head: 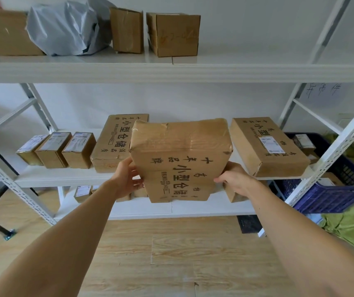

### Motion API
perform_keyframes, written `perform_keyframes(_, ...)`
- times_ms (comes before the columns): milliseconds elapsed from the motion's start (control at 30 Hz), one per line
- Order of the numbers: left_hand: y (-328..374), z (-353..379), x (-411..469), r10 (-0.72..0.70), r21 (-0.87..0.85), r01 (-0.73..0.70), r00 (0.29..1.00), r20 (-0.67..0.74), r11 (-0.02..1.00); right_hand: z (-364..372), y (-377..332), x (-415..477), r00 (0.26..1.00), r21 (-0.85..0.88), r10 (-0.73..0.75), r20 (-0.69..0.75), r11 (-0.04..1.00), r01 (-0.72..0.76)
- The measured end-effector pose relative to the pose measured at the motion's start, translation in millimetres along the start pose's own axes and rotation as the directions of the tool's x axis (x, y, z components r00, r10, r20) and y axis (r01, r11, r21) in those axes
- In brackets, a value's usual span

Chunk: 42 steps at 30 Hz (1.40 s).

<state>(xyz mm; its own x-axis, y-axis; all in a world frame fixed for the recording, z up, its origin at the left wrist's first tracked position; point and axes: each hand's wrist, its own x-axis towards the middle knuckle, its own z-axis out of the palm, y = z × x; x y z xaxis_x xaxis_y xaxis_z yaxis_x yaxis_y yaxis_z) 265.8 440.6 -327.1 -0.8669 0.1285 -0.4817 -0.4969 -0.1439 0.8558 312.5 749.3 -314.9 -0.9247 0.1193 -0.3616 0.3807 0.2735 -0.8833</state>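
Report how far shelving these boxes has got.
Done: two printed boxes and three small parcels lie on the middle shelf. In hand: left hand and right hand grip a third printed box in front of the shelf. Left: setting it down, likely between those two.

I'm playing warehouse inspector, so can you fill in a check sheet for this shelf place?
Surface: white middle shelf, carries cardboard boxes.
Job's things: taped printed box, held up in front of that shelf.
Clutter: three small labelled boxes at left; grey bag on the top shelf.
Hands: left hand and right hand grip the box's sides.
Cables: nothing seen.
Surroundings: blue crate, green sacks, wooden floor.
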Motion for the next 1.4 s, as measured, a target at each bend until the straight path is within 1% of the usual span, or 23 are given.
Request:
perform_keyframes(100, 3.7, -5.0, -0.2, -0.024, 0.065, 0.02, 0.998, 0.056, 0.998, -1.9, 1.6, 1.4, 0.999, 0.023, -0.029, 0.039, 0.999, 0.028)
perform_keyframes(200, 7.1, -9.9, 2.6, -0.026, 0.084, 0.019, 0.996, 0.087, 0.996, -3.3, 1.5, 3.3, 0.999, 0.035, -0.044, 0.027, 0.998, 0.043)
perform_keyframes(367, 5.3, -12.0, 13.5, 0.0, 0.122, -0.01, 0.997, 0.075, 0.992, -0.5, -2.1, 5.5, 0.999, 0.076, -0.04, -0.01, 0.996, 0.041)
perform_keyframes(500, 3.8, -14.6, 19.8, 0.0, 0.15, -0.007, 0.999, 0.044, 0.989, 0.6, -3.4, 4.7, 1.0, 0.204, 0.012, -0.016, 0.979, -0.009)
perform_keyframes(600, 3.7, -14.9, 17.9, -0.011, 0.173, -0.005, 0.996, 0.089, 0.985, -0.4, -4.3, 4.4, 0.999, 0.27, 0.025, -0.03, 0.963, -0.016)
perform_keyframes(733, 8.1, -5.2, 6.4, -0.007, 0.169, -0.021, 0.986, 0.166, 0.985, 1.9, -3.9, 6.3, 0.996, 0.291, 0.03, -0.082, 0.957, -0.005)
perform_keyframes(933, 8.5, -5.2, 4.4, -0.059, 0.203, 0.024, 0.984, 0.168, 0.979, 6.1, -2.4, 14.2, 0.982, 0.265, 0.089, -0.169, 0.963, -0.042)
perform_keyframes(1000, 5.0, -6.3, 6.2, -0.067, 0.187, 0.037, 0.986, 0.155, 0.982, 4.3, -2.7, 16.7, 0.978, 0.283, 0.1, -0.181, 0.958, -0.045)
perform_keyframes(1067, 2.3, -9.3, 6.1, -0.078, 0.152, 0.055, 0.985, 0.153, 0.987, 2.3, -5.2, 14.3, 0.978, 0.3, 0.104, -0.18, 0.953, -0.046)
perform_keyframes(1200, -3.0, -14.6, 16.3, -0.088, 0.16, 0.056, 0.976, 0.2, 0.986, -1.6, -7.9, 9.6, 0.978, 0.299, 0.092, -0.186, 0.954, -0.033)
perform_keyframes(1300, -0.2, -8.3, 16.1, -0.091, 0.155, 0.062, 0.978, 0.186, 0.986, -4.9, -9.0, 7.0, 0.987, 0.32, 0.083, -0.138, 0.947, -0.035)
perform_keyframes(1400, 3.4, -0.5, 16.1, -0.075, 0.146, 0.05, 0.982, 0.172, 0.988, -7.0, -10.8, 4.7, 0.993, 0.386, 0.072, -0.092, 0.922, -0.031)
